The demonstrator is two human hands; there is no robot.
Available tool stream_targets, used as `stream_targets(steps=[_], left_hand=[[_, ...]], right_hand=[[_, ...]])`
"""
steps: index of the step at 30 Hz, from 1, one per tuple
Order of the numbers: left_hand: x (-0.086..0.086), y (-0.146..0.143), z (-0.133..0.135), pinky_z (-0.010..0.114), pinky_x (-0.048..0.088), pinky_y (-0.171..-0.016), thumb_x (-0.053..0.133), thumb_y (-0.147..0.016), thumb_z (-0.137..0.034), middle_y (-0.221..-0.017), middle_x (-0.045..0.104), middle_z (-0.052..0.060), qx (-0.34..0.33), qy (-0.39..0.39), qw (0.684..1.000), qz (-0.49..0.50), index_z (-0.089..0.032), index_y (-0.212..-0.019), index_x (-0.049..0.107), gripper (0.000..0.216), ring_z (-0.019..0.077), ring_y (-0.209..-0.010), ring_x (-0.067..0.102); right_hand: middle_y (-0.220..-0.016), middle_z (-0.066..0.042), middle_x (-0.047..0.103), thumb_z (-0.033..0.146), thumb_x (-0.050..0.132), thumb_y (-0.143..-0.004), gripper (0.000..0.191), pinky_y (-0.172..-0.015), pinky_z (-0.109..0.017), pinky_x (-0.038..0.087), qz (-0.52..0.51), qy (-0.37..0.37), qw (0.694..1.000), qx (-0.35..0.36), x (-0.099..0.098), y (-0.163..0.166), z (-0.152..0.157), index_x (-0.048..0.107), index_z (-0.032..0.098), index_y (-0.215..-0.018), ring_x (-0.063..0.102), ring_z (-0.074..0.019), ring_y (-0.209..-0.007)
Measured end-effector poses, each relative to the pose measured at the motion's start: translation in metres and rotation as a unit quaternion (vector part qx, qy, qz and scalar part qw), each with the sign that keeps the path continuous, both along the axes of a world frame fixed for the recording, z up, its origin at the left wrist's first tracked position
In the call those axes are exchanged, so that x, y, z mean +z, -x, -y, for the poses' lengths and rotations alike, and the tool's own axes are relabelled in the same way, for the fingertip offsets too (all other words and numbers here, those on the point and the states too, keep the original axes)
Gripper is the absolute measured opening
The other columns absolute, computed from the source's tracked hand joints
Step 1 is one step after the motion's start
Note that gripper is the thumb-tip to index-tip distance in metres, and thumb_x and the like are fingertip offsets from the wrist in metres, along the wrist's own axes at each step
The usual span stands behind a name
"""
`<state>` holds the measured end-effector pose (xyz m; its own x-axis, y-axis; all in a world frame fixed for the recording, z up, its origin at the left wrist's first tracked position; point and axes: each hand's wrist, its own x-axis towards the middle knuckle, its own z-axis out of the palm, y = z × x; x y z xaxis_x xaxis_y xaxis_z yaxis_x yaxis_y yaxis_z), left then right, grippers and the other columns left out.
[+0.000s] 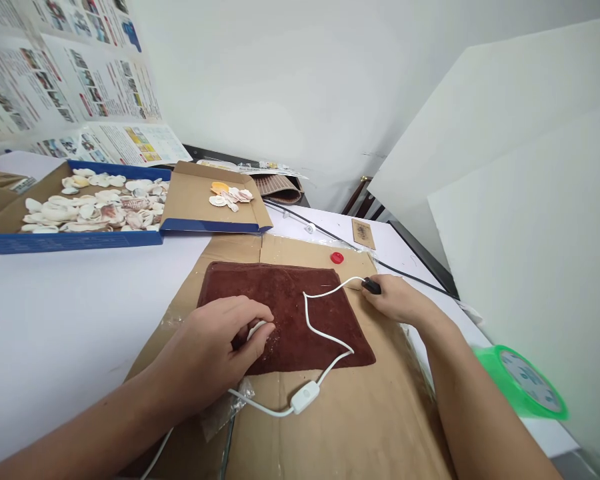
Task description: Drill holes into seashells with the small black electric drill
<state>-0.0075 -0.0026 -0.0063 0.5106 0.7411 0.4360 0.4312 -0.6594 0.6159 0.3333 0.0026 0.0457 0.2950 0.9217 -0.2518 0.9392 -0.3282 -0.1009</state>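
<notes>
My left hand rests on the near left part of a brown cloth, fingers pinched on a small white piece that I cannot name. My right hand lies at the cloth's right edge, closed around a small black tool. A white cable runs from that tool across the cloth to an inline switch on the cardboard sheet. A red button-like cap lies just beyond the cloth.
A blue-rimmed cardboard box full of seashells sits far left, with a flap holding several more shells. A green tape roll sits at the right edge. White boards lean on the right. A black cable crosses the table.
</notes>
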Motion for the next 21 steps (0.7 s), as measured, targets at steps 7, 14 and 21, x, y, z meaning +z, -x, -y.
stream_targets(steps=[7, 14, 21], left_hand=[[0.001, -0.002, 0.001, 0.028, 0.047, -0.065, 0.056, -0.100, -0.020, -0.081, 0.073, -0.003, -0.020, -0.015, 1.000, 0.014, -0.023, -0.095, 0.070, 0.016, 0.0149, -0.070, 0.065], [-0.005, -0.002, -0.002, 0.038, 0.050, -0.079, 0.050, -0.107, -0.019, -0.093, 0.075, 0.003, -0.053, -0.007, 0.998, -0.030, -0.020, -0.101, 0.073, 0.024, 0.0220, -0.085, 0.064], [-0.008, -0.001, -0.005, 0.049, 0.051, -0.092, 0.045, -0.106, -0.015, -0.109, 0.075, 0.010, -0.049, 0.004, 0.997, -0.062, -0.015, -0.114, 0.073, 0.030, 0.0291, -0.102, 0.062]], right_hand=[[-0.074, -0.009, 0.073, 0.032, 0.064, -0.088, 0.016, -0.054, -0.032, 0.038, -0.003, -0.086, 0.996, 0.029, 0.009, -0.001, 0.008, 0.063, 0.023, -0.075, 0.063, -0.0250, -0.063], [-0.097, -0.008, 0.083, 0.033, 0.059, -0.093, 0.017, -0.072, -0.035, 0.058, -0.112, -0.190, 0.959, 0.175, -0.007, 0.021, 0.007, 0.072, 0.023, -0.096, 0.076, -0.0249, -0.080], [-0.098, -0.007, 0.086, 0.032, 0.067, -0.091, 0.018, -0.074, -0.038, 0.064, -0.122, -0.306, 0.919, 0.218, -0.027, 0.025, -0.004, 0.081, 0.026, -0.101, 0.082, -0.0281, -0.082]])
